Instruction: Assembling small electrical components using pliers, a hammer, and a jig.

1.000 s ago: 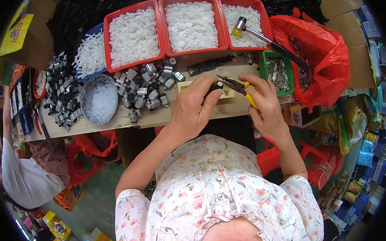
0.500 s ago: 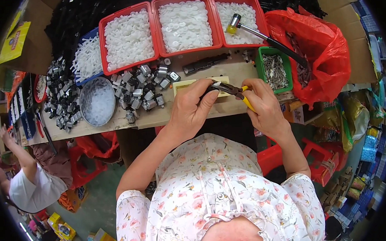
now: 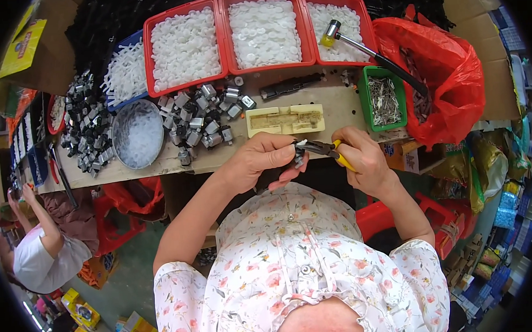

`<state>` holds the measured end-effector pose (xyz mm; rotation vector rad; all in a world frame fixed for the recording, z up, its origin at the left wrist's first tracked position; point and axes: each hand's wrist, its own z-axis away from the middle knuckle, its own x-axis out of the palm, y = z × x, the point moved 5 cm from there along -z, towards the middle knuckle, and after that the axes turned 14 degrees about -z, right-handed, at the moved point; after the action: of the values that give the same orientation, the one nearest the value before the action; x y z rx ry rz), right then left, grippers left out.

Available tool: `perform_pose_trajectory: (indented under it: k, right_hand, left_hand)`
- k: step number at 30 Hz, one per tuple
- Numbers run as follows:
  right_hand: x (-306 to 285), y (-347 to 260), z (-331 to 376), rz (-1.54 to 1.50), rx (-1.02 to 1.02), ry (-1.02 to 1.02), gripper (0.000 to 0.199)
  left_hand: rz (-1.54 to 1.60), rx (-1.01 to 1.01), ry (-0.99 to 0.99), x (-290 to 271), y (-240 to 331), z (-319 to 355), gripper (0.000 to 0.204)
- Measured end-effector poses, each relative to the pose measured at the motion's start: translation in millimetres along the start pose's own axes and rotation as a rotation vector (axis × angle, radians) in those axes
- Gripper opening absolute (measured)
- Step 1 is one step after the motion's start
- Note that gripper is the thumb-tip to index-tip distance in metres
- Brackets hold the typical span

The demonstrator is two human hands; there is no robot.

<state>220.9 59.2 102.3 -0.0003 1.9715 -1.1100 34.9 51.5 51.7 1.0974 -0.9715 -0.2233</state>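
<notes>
My left hand is closed around a small black-and-silver part, its fingers hiding much of it; a white bit shows at its top. Yellow-handled pliers are gripped in my right hand, with their jaws at that white bit. Both hands are in front of the table's near edge. Just beyond them lies a cream block with recesses. Small silver-and-black motors are heaped to its left.
Red trays of white plastic pieces line the back. A round metal bowl stands left. To the right are a green bin of metal pins, a hammer and a red bag. Another person sits far left.
Both hands, the part and the pliers have come down toward me, off the cream block, which is now uncovered. The left hand's lower fingers have spread from the others. The other person's arms have moved.
</notes>
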Motion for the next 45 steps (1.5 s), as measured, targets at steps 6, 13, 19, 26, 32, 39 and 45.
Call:
perform_pose_trajectory:
  k: [6, 13, 19, 26, 32, 39, 45]
  right_hand:
    - [5.4, -3.0, -6.7, 0.003, -0.043, -0.001, 0.018]
    - [14.8, -12.4, -10.0, -0.089, -0.153, -0.045, 0.017]
    - [21.7, 2.8, -16.5, -0.06, -0.097, -0.084, 0.021]
    - [-2.3, 62.3, -22.5, 0.163, 0.168, 0.076, 0.029]
    - [4.0, 75.1, -29.0, 0.304, 0.281, 0.037, 0.029]
    - [3.9, 67.0, -26.4, 0.302, 0.282, 0.039, 0.037]
    - [5.7, 67.3, -18.6, 0.255, 0.282, 0.06, 0.039]
  left_hand:
    - [0.141, -0.04, 0.03, -3.6, -9.7, 5.8, 0.045]
    - [0.203, -0.02, -0.241, 2.8, -15.5, 24.0, 0.05]
    - [-0.042, -0.24, 0.047, -19.0, -25.5, 69.7, 0.046]
    - [-1.719, -0.514, 0.342, -73.8, -72.2, 171.8, 0.034]
    - [-1.326, -0.149, 0.309, -26.2, 46.4, 96.1, 0.029]
    - [-1.617, 0.365, 1.017, -116.0, 175.1, -6.7, 0.029]
    - [-1.922, 0.216, 1.455, -195.9, 208.3, -63.7, 0.04]
